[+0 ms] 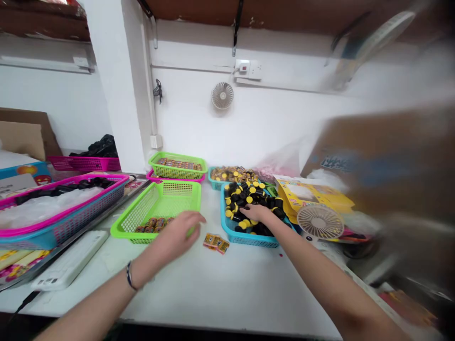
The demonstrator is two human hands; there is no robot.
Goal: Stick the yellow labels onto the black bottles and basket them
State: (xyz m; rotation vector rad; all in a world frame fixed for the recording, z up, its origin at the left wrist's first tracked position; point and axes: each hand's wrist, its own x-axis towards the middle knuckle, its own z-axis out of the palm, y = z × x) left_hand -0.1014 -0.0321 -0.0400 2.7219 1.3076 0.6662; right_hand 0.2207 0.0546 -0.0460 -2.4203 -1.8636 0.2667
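My left hand (179,233) hovers at the front right corner of a green basket (142,208), fingers loosely curled and partly blurred; nothing shows in them. A few small brown cylinders (153,223) lie in that basket's near end. My right hand (253,211) reaches into a blue basket (245,237) heaped with black and yellow cylinders (245,194), its fingers down among them. Whether it grips one is hidden. A small strip of orange labels (215,242) lies on the white table (227,289) between the two baskets.
Behind stand another green basket (177,166) on a pink one and a second blue basket (227,174). Stacked pink and blue baskets (60,213) sit at left beside a white power strip (71,260). A small fan (320,221), yellow packaging and a blurred cardboard box (391,156) crowd the right.
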